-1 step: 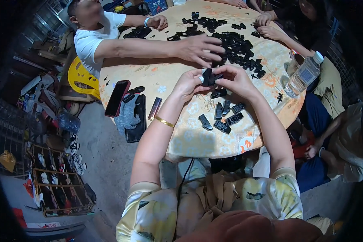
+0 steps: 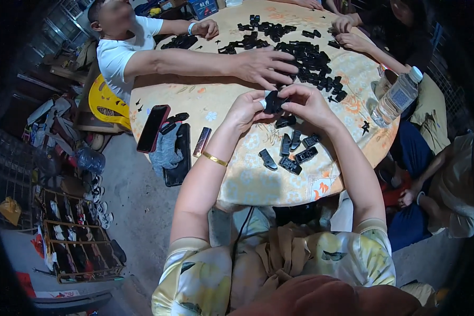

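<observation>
Over the near side of the pile, both my hands meet around a small black clip-like plastic piece (image 2: 273,103). My left hand (image 2: 247,110) pinches it from the left, with something white wrapped at a finger. The fingertips of my right hand (image 2: 308,106) close on its right side. Its exact form is partly hidden by the fingers. Just below lie several similar black plastic pieces (image 2: 290,166), loose on the table. Beyond my hands a co-worker's hand (image 2: 266,67) reaches across, fingers spread, onto a large pile of black pieces (image 2: 308,59).
A floral cloth covers the round table (image 2: 247,184). To the left lie a phone (image 2: 153,129), a grey cloth (image 2: 167,150), a dark flat case (image 2: 178,163) and a lighter-shaped item (image 2: 201,142). A water bottle (image 2: 397,100) stands right, near another person's hands (image 2: 353,39).
The co-worker's hand has shifted slightly right, further over the pile. In my fingers the black parts now sit closer together; my arms have hardly moved.
</observation>
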`<action>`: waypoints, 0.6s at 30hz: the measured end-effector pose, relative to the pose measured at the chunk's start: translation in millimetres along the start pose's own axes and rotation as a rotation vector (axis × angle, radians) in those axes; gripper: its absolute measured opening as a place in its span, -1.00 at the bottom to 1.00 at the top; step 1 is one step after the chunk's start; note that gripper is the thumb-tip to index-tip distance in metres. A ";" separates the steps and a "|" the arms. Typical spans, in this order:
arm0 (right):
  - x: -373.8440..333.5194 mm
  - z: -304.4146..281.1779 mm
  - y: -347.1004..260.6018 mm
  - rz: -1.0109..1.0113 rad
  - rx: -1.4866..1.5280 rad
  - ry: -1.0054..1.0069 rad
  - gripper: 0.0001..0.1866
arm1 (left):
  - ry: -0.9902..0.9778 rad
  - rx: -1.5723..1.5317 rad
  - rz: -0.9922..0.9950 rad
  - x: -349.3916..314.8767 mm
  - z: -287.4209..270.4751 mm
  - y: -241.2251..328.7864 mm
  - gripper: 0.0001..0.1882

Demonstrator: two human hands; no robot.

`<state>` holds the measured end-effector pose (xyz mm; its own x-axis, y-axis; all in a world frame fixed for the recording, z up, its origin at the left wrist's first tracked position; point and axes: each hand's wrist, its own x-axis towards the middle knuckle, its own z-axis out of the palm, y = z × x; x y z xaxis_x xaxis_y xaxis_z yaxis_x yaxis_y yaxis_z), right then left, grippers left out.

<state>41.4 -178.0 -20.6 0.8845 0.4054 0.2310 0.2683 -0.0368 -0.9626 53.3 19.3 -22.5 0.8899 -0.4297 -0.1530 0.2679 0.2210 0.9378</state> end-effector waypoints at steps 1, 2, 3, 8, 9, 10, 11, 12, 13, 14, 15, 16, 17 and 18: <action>-0.7 -0.1 -1.8 -0.075 -0.009 -0.008 -0.72 | -0.010 -0.013 -0.013 -1.5 1.9 0.5 -0.77; -1.3 -0.2 -3.4 -0.149 -0.018 -0.015 -0.75 | -0.010 -0.012 -0.015 -1.9 2.4 -0.4 -0.77; -1.7 -0.2 -4.2 -0.149 -0.017 -0.015 -0.75 | -0.040 -0.020 -0.032 -2.3 2.8 -1.1 -0.77; -4.0 -0.3 -8.7 -0.247 -0.299 0.065 -0.83 | -0.127 -0.021 -0.050 -9.0 7.7 4.8 -0.73; -4.6 -0.4 -8.0 -0.246 -0.301 0.069 -0.83 | -0.157 -0.024 -0.045 -11.6 8.4 8.2 -0.71; -5.0 -0.3 -6.1 -0.264 -0.376 0.079 -0.82 | -0.187 -0.026 -0.041 -13.8 10.4 10.7 -0.69; -5.5 -0.2 -5.4 -0.282 -0.452 0.088 -0.81 | -0.192 -0.026 -0.042 -16.8 14.0 11.7 -0.69; -5.3 2.0 -7.6 -0.283 -0.453 0.091 -0.81 | -0.171 0.031 -0.025 -20.4 16.7 12.5 -0.69; -5.6 5.7 -10.9 -0.264 -0.417 0.108 -0.79 | -0.149 0.088 -0.009 -22.0 18.2 13.2 -0.69; -5.6 7.7 -12.6 -0.245 -0.381 0.126 -0.78 | -0.151 0.089 -0.008 -21.2 19.6 13.3 -0.69; -4.7 9.1 -8.9 -0.202 -0.262 0.115 -0.76 | -0.107 0.088 0.016 -20.8 22.6 12.6 -0.70; -4.3 7.4 -7.6 -0.201 -0.263 0.116 -0.76 | -0.062 0.087 0.041 -20.8 24.2 12.0 -0.71; -4.2 6.0 -7.3 -0.162 -0.227 0.124 -0.77 | -0.065 0.076 0.058 -19.3 23.9 13.0 -0.70; -4.2 5.6 -6.5 -0.122 -0.190 0.130 -0.77 | -0.064 0.074 0.056 -18.6 22.8 13.0 -0.70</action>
<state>33.8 -174.4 -16.1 0.8795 0.2973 0.3716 0.4320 -0.1708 -0.8856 31.8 10.2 -0.3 0.8770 -0.4736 -0.0815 0.1879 0.1819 0.9652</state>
